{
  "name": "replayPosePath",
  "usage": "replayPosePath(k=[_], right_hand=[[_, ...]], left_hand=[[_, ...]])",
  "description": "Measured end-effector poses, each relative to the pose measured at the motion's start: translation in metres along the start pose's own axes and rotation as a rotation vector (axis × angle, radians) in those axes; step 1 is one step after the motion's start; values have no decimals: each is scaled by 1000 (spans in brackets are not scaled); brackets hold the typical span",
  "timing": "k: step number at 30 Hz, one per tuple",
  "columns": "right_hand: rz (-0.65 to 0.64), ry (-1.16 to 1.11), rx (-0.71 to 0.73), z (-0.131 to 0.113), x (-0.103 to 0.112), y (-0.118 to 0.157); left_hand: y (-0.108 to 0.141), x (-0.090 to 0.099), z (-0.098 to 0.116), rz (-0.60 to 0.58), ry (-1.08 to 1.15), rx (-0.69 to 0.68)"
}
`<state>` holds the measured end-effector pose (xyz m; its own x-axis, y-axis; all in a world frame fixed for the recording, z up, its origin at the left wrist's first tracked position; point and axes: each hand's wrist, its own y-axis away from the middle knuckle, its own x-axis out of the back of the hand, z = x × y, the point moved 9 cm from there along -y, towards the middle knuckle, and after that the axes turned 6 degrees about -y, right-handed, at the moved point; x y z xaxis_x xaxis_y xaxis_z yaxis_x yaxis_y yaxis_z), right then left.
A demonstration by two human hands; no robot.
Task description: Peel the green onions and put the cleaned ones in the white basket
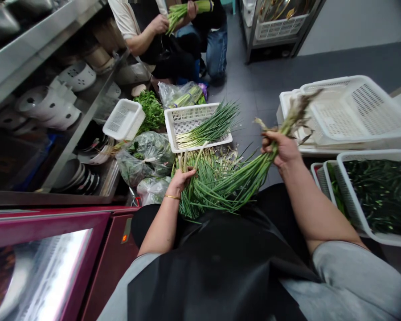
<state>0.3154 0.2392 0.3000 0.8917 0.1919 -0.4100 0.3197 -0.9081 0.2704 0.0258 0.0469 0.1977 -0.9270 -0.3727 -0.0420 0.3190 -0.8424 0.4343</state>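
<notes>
Closed round a few pale-stemmed green onions is my left hand [183, 180], their white ends pointing up. My right hand [282, 150], raised to the right, grips a bunch of green onions [243, 178] with brownish root ends above the fist and long green leaves drooping left toward my lap. Below and between the hands lies a loose pile of green onions [200, 198], with dry, yellowish bits at its far side. Just beyond that, a white perforated basket [183, 115] holds green onions laid with white ends left and green tops over its right rim.
Left are plastic bags of greens [147, 156], a small white basket [123, 119], leafy greens [150, 109] and a metal shelf [96, 100]. Stacked white baskets [361, 107] and a basket of green peppers [381, 191] stand right. Ahead, a co-worker [153, 40] holds a green bundle.
</notes>
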Motion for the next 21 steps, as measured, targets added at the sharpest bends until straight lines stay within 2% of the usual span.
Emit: replayPosePath(k=[2,5,7,9,10,13,16,21], right_hand=[[-31,92,-113,35,-14,1],[-180,55,-174,78,-56,12],[-312,21,-161,92,-87,22],[-372,45,-145,97,-105,28],[-355,71,-132,98,-108,27],[-211,143,-43,91,-102,18],[-132,188,47,82,-92,8],[-18,278,114,71,-63,-5]], left_hand=[[0,-17,4,-107,35,7],[3,-55,14,-292,58,2],[6,-80,19,-398,50,9],[8,-94,23,-426,44,-7],[7,-96,26,-393,51,-34],[5,-87,34,-195,64,-138],[7,-77,38,-62,21,-162],[7,-52,54,174,-14,-201]])
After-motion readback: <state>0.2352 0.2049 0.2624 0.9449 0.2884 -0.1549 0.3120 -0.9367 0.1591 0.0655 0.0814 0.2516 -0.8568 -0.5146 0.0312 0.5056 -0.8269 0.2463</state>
